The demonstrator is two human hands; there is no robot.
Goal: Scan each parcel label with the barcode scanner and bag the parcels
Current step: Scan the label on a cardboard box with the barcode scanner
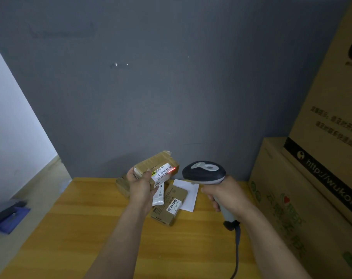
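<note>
A taped parcel [157, 168] was gripped above the table [90, 228] by the left hand [139, 185] while the barcode scanner [204, 172], clasped in the right hand [226, 195], cast its red line at the label [163, 174] edge, where a misread was risked.

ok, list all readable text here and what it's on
"502D T098-69 69": white label on the parcel in the left hand.
"http://wukon", cut off: black band on the right carton.
Too blurred: other carton print, small box's label.
</note>
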